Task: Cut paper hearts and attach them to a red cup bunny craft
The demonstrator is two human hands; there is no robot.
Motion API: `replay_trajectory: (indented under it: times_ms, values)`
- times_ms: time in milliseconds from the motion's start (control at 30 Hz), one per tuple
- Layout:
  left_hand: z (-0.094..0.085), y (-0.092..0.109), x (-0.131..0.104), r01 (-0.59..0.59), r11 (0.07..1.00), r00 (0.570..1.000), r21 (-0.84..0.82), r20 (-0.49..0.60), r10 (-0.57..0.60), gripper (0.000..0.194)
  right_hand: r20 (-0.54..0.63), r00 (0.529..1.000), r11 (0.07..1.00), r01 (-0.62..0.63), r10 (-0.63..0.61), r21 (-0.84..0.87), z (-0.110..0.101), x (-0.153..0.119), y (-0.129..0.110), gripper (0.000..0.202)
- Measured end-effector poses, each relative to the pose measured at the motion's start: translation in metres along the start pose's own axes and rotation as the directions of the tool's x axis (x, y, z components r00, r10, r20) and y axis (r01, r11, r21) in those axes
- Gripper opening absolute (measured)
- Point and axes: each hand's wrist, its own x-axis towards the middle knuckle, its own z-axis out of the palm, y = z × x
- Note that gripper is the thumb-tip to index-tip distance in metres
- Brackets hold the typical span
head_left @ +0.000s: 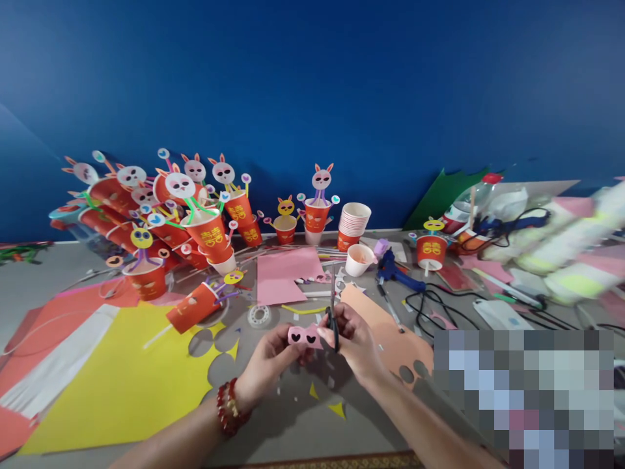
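Between the fingers of my left hand (273,358) is a small pink paper piece (303,337) with two black heart shapes on it. A red bead bracelet (227,407) circles that wrist. My right hand (356,342) grips a pair of scissors (333,322) with dark handles, its blades pointing up and away from me. The scissors are close beside the paper's right end; whether the blades touch it I cannot tell. Yellow paper scraps (336,409) lie on the table below my hands. A tape roll (258,316) sits beyond my left hand.
Red paper cups (208,231) with rabbit faces crowd the left. A yellow sheet (122,384) lies left, a pink sheet (280,273) ahead, and a peach sheet (385,326) right. A blue glue gun (398,273) with its cord and a cup stack (352,225) stand farther back.
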Motion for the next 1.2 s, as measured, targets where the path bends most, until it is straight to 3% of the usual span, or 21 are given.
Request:
replay_trajectory:
  times_ms: [167, 367, 600, 733, 867, 967, 1100, 1200]
  values:
    - [0.003, 0.001, -0.001, -0.031, 0.999, 1.000, 0.028, 0.000, 0.031, 0.029, 0.014, 1.000, 0.999, 0.027, -0.026, -0.025, -0.001, -0.002, 0.001, 0.028]
    - [0.002, -0.002, 0.000, 0.013, 0.994, 0.999, 0.104, 0.046, -0.018, 0.032, 0.063, 0.996, 0.996, 0.073, -0.069, -0.060, -0.003, -0.002, 0.004, 0.025]
    - [-0.005, 0.026, 0.005, -0.072, 0.946, 0.995, 0.317, 0.082, 0.048, 0.018, 0.129, 0.990, 0.989, 0.072, -0.055, -0.128, -0.009, -0.001, 0.003, 0.032]
    - [-0.007, 0.038, 0.012, -0.088, 0.859, 0.987, 0.504, 0.162, 0.006, 0.009, 0.161, 0.985, 0.984, 0.081, -0.055, -0.160, -0.009, -0.001, 0.000, 0.028]
    - [-0.006, 0.037, 0.015, -0.066, 0.826, 0.979, 0.559, 0.197, -0.055, 0.012, 0.173, 0.983, 0.978, 0.095, -0.063, -0.184, -0.009, -0.002, -0.001, 0.024]
    - [-0.005, 0.033, 0.015, -0.040, 0.865, 0.985, 0.500, 0.167, -0.051, 0.010, 0.141, 0.988, 0.977, 0.096, -0.069, -0.193, -0.011, -0.001, -0.003, 0.027]
    - [-0.004, 0.035, 0.016, -0.149, 0.938, 0.989, 0.313, 0.033, 0.146, 0.017, 0.061, 0.992, 0.991, 0.114, -0.109, -0.073, -0.013, -0.001, -0.009, 0.039]
    - [-0.002, 0.044, 0.019, -0.243, 0.933, 0.956, 0.265, -0.097, 0.276, 0.024, 0.145, 0.979, 0.987, 0.149, -0.140, -0.052, -0.012, -0.005, -0.009, 0.048]
